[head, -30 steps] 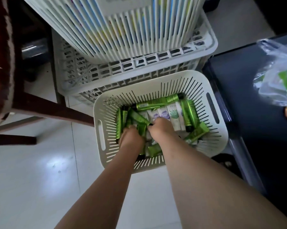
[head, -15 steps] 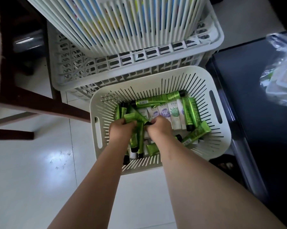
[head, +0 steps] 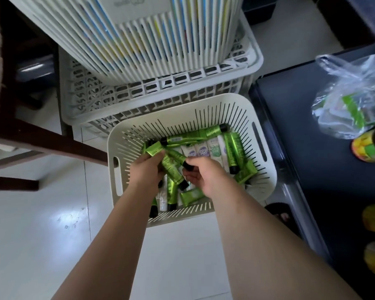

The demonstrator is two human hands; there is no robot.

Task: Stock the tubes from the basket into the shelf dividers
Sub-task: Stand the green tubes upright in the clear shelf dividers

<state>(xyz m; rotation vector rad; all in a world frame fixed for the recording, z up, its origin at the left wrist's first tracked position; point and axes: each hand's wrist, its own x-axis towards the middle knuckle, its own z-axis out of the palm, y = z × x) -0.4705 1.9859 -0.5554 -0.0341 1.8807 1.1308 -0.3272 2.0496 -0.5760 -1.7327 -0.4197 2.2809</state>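
A white slatted basket (head: 266,176) stands on the floor, holding several green tubes with black caps (head: 229,146) and several white tubes (head: 202,150). Both my hands are inside it. My left hand (head: 146,169) grips a bunch of green tubes (head: 171,169) raised above the pile, their flat ends sticking out past my fingers. My right hand (head: 204,173) pinches the black cap end of one green tube (head: 178,156) right beside that bunch. No shelf dividers are in view.
Stacked white slatted crates (head: 160,92) stand just behind the basket. A dark wooden chair (head: 52,139) is at the left. A dark counter (head: 312,148) at the right carries a clear plastic bag (head: 351,98) and yellow-green packets. Pale floor tiles (head: 41,234) lie in front.
Both hands have risen from deep in the pile. The left hand now lifts a bunch of green tubes, and the right hand brings another tube up beside it.
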